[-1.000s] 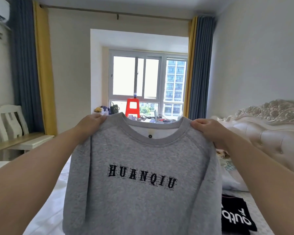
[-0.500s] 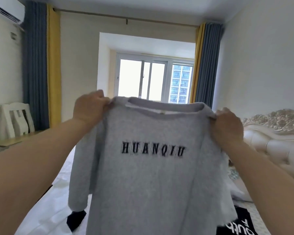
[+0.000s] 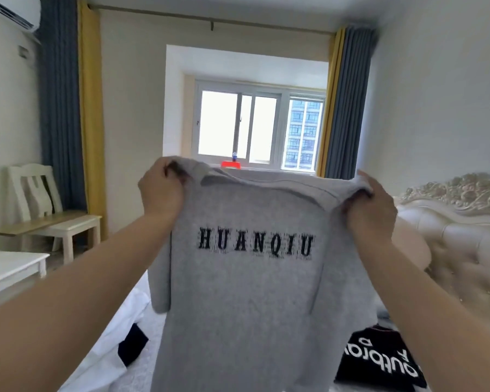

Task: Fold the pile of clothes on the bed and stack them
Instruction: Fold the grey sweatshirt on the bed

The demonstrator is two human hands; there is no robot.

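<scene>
White bedding covers the bed [image 3: 119, 321], with a tufted cream headboard [image 3: 458, 222] at its right edge and a window [image 3: 255, 128] beyond between blue-and-yellow curtains. A black printed garment [image 3: 379, 360] lies near the bed's right edge, another dark piece [image 3: 132, 348] toward the left. The grey sweatshirt [image 3: 244, 292], lettered HUANQIU, hangs in the air above the bed, its shoulders pinched by the left hand [image 3: 161, 190] and right hand [image 3: 371, 207].
</scene>
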